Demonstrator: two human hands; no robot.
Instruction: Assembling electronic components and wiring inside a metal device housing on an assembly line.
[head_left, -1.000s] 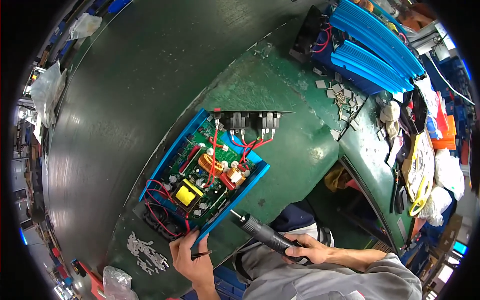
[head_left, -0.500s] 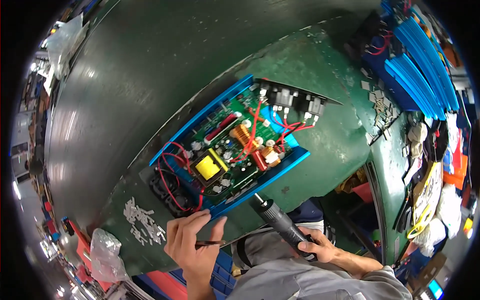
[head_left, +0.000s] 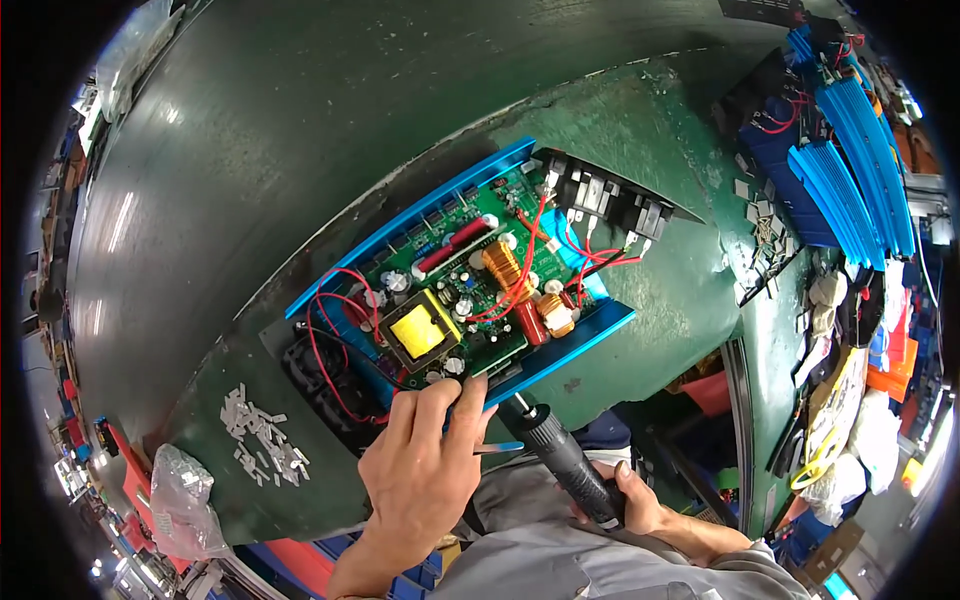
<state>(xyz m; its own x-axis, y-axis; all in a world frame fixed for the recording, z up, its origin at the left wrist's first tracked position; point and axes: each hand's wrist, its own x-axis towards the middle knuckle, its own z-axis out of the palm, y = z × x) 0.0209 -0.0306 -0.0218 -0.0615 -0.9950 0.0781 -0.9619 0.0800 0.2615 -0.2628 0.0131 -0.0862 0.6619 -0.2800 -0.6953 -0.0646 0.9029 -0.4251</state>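
An open blue metal housing (head_left: 575, 347) lies aslant on the green bench. Inside it is a green circuit board (head_left: 520, 235) with a yellow transformer (head_left: 418, 330), copper coils and red wires. At its near edge, my left hand (head_left: 422, 460) rests its fingertips on the rim, with a thin metal tool (head_left: 500, 447), possibly tweezers, held across the fingers. My right hand (head_left: 640, 500) grips a black electric screwdriver (head_left: 570, 465), whose tip points up to the housing's near wall. A black socket panel (head_left: 605, 195) hangs by wires off the right end; a black fan panel (head_left: 318, 385) is at the left.
Small pale pieces (head_left: 265, 435) are scattered on the bench at left, near a clear plastic bag (head_left: 185, 500). At right lie metal bits (head_left: 768, 240), blue housing parts (head_left: 850, 160) and yellow-handled scissors (head_left: 820, 460). An open drawer space (head_left: 690, 430) is below the bench edge.
My left hand has moved right along the near wall, from the fan corner toward the middle. The screwdriver tip is now closer to the housing, and the view has shifted slightly.
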